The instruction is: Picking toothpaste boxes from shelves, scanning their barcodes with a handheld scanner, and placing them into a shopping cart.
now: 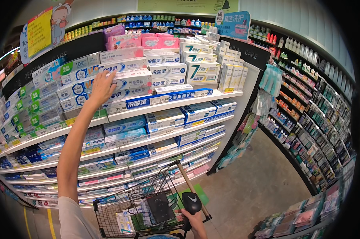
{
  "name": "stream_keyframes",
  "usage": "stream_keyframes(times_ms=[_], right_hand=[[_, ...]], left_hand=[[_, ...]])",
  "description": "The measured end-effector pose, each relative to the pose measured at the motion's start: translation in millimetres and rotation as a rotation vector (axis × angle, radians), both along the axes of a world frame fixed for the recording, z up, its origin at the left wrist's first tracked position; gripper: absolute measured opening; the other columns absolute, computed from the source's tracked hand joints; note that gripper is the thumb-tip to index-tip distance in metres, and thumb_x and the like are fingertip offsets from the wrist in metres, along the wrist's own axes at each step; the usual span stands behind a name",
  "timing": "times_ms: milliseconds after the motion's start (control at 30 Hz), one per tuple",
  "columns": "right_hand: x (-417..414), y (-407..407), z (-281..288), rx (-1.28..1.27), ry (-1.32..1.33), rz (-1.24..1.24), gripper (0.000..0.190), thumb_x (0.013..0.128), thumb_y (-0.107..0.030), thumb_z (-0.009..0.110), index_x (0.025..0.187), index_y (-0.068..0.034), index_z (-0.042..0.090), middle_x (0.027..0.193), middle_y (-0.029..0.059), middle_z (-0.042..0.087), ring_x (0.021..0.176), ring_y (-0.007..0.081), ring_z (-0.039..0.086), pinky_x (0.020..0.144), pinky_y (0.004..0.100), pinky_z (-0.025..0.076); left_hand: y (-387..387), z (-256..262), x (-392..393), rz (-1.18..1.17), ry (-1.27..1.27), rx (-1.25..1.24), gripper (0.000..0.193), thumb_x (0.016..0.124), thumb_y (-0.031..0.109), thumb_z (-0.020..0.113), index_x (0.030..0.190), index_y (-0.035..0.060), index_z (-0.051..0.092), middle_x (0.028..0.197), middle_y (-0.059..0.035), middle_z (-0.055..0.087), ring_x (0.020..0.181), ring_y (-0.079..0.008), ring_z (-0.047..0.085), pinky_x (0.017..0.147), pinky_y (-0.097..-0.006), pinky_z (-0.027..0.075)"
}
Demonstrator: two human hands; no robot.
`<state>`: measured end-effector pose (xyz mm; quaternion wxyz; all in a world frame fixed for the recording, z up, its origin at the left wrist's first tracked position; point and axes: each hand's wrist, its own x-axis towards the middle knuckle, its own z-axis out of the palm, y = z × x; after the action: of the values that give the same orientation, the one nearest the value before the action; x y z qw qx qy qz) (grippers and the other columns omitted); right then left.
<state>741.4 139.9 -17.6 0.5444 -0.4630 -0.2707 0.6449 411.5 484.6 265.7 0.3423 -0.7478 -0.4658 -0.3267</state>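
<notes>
My left hand (pixel 104 86) reaches up to the top shelf, its fingers apart at the left end of a stacked toothpaste box (pixel 129 64). More toothpaste boxes (pixel 135 80) of the same kind lie just below it. Whether the fingertips press on the carton is hard to tell. Low in the view, my right hand (pixel 193 219) is wrapped around a black handheld device (pixel 192 203), seemingly a barcode scanner. Beside that hand stands a black wire shopping cart (pixel 114 206) with a wood-coloured handle (pixel 186 177). Several cartons (pixel 124 222) lie inside the cart.
White shelf tiers (pixel 174 103) packed with toothpaste cartons fill the front, with price tags along their edges. Pink packs (pixel 159 41) stand behind the top row. Right of an aisle floor (pixel 251 167), a curved wall rack (pixel 314 119) holds bottles and hanging packs.
</notes>
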Motion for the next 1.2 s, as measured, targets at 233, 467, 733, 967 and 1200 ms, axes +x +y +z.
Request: stream_keyframes(times_ms=[233, 467, 733, 967, 1200], right_hand=[[-7, 7, -1, -0.046, -0.028, 0.034, 0.033, 0.084, -0.009, 0.061, 0.110, 0.007, 0.049, 0.089, 0.0196, 0.065, 0.067, 0.0198, 0.064, 0.056, 0.0274, 0.053], [-14, 5, -4, -0.022, -0.033, 0.067, 0.035, 0.084, -0.009, 0.062, 0.112, 0.007, 0.049, 0.089, 0.0186, 0.065, 0.069, 0.0197, 0.064, 0.058, 0.0275, 0.054], [-21, -3, -5, -0.066, -0.057, 0.097, 0.035, 0.083, -0.009, 0.063, 0.112, 0.007, 0.050, 0.088, 0.0172, 0.065, 0.066, 0.0189, 0.064, 0.055, 0.0285, 0.054], [-33, 3, 9, -0.069, -0.117, 0.057, 0.030, 0.083, -0.008, 0.062, 0.108, 0.007, 0.052, 0.089, 0.0176, 0.064, 0.066, 0.0183, 0.062, 0.058, 0.0279, 0.053], [-51, -1, -11, -0.235, -0.192, 0.093, 0.026, 0.083, -0.008, 0.062, 0.103, 0.007, 0.055, 0.088, 0.0192, 0.064, 0.066, 0.0192, 0.063, 0.058, 0.0282, 0.053]], left_hand=[[-3, -15, -3, 0.036, -0.033, 0.028, 0.049, 0.074, 0.018, 0.066, 0.119, 0.0054, 0.051, 0.113, -0.0146, 0.052, 0.107, -0.0319, 0.046, 0.092, -0.0397, 0.036], [2, -29, -3, 0.061, -0.053, 0.139, 0.053, 0.074, 0.019, 0.067, 0.123, 0.0088, 0.049, 0.113, -0.0147, 0.050, 0.109, -0.0311, 0.045, 0.100, -0.0449, 0.029], [6, -44, -16, -0.029, -0.143, 0.086, 0.059, 0.075, 0.016, 0.065, 0.130, 0.0147, 0.044, 0.124, -0.0178, 0.044, 0.114, -0.0363, 0.042, 0.102, -0.0460, 0.029], [-58, -88, -7, -0.073, -0.183, 0.241, 0.066, 0.076, 0.017, 0.066, 0.134, 0.0138, 0.036, 0.137, -0.0181, 0.034, 0.121, -0.0394, 0.036, 0.100, -0.0450, 0.032], [-237, -378, -30, 0.134, -0.906, -0.478, 0.056, 0.079, 0.006, 0.058, 0.129, -0.0035, 0.036, 0.129, -0.0225, 0.043, 0.120, -0.0369, 0.040, 0.101, -0.0427, 0.029]])
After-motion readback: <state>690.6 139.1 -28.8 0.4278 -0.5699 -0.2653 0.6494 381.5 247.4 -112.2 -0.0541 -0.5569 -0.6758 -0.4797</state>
